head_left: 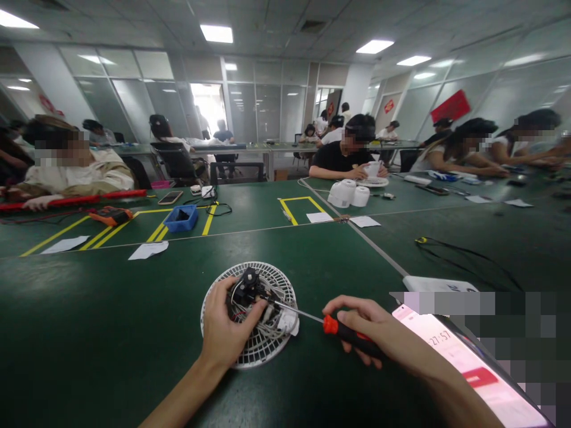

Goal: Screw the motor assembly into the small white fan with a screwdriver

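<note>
A round white fan grille [209, 336] lies on the green table in front of me. On it sits a black motor unit [247, 286] with grey cable coiled beside it. My left hand [227, 324] wraps round the motor unit, thumb on the near side and fingers on the far left. In my right hand [363, 327] is a screwdriver [331, 324] with a red and black handle. Its shaft points left, and the tip reaches the motor unit near my left thumb. Exactly what the tip touches is too small to tell. A white tag or plug [288, 321] rests at the grille's right edge.
A lit phone [464, 368] lies at my right, by a white object [439, 284]. Further off are a blue bin [181, 219], an orange-black meter [111, 216], paper slips [148, 250], a black cord [468, 255] and white fan housings [342, 194]. Several people sit around the tables.
</note>
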The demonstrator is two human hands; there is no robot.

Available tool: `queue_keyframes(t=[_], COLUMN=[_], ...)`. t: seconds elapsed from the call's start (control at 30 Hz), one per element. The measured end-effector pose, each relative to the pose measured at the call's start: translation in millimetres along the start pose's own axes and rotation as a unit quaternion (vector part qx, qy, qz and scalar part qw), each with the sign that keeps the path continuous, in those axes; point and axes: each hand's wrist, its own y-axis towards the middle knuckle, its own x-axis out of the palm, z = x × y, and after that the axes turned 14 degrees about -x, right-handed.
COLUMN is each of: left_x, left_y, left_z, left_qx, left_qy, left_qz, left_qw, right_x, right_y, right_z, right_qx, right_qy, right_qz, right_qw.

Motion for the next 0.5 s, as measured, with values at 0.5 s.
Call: queue_keyframes(t=[0.5], left_x=[1.5], left_y=[-2], left_z=[-2], left_qx=[0.009], left_qy=[0.004], left_qz=[-0.002], left_qw=[1.0], right_x=[8], right_y=[1], right_z=[-4], right_qx=[-0.005], right_qy=[0.07], right_qz=[-0.012], right_qw=[0.997])
